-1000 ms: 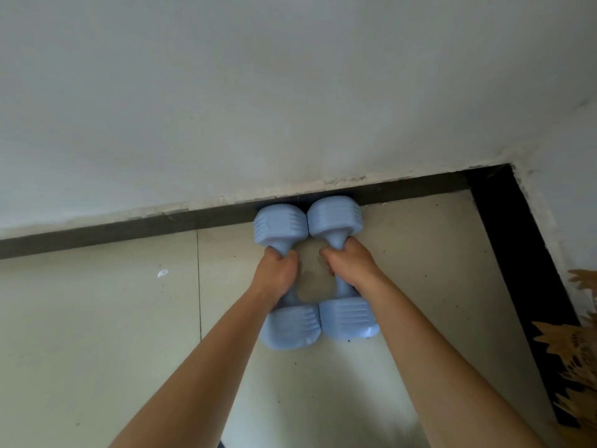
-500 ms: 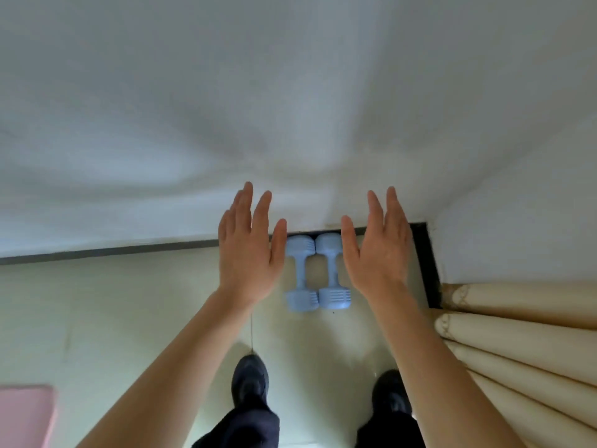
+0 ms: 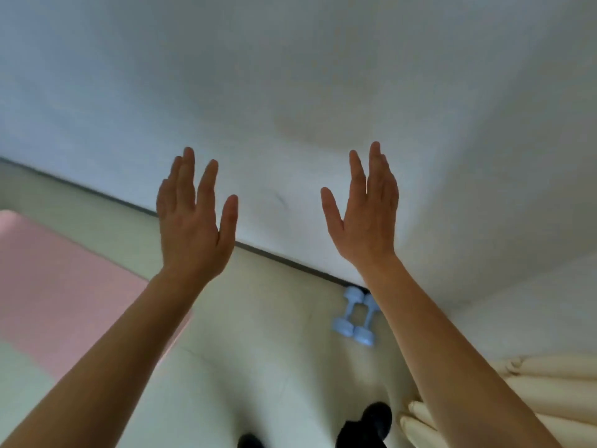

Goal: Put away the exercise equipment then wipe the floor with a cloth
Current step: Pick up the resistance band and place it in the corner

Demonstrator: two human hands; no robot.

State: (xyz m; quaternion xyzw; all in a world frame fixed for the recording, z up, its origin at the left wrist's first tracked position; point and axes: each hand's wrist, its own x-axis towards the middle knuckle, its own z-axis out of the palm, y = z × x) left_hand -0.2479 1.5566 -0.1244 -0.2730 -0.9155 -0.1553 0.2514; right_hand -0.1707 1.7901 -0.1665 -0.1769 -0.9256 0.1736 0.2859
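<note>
Two light blue dumbbells [image 3: 357, 316] lie side by side on the pale tiled floor, their far ends against the dark skirting at the foot of the white wall, close to the room's corner. My left hand [image 3: 193, 221] is raised in front of the wall, fingers spread, holding nothing. My right hand [image 3: 366, 218] is raised the same way, empty and open; its forearm passes just right of the dumbbells. A pink exercise mat [image 3: 64, 286] lies flat on the floor at the left. No cloth is in view.
Cream curtain folds [image 3: 529, 386] hang at the lower right. My dark shoes [image 3: 376, 415] stand on the floor at the bottom. The white wall [image 3: 290, 92] fills the upper half, with a side wall meeting it at the right.
Both hands let go of the dumbbells, which stay at the wall. I have risen and backed away, the view has swung left, and the pink mat has come into sight.
</note>
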